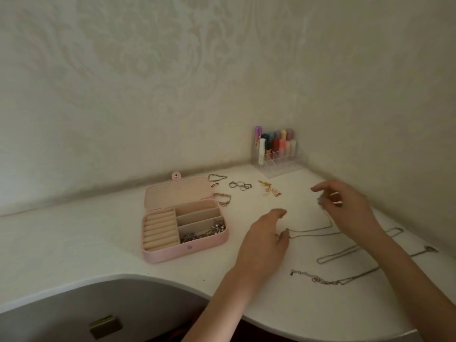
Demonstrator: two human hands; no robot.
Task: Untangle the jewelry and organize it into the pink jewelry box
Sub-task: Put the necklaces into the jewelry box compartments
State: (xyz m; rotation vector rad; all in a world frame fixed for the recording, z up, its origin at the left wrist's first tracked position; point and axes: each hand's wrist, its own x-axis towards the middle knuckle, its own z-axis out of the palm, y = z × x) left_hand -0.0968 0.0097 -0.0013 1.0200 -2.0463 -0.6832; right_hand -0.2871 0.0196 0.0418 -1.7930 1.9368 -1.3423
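head | no legible writing | pink jewelry box (pixel 158 256) lid open

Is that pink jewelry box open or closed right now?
Open. The pink jewelry box has its lid folded back flat on the table, showing the ring rolls and divided compartments, the nearest one holding silver jewelry.

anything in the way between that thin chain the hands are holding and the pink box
Nothing visible does. The thin chain stretches between the left hand and right hand, and the bare tabletop runs from it to the open pink jewelry box. The bracelet lies further back, off that path.
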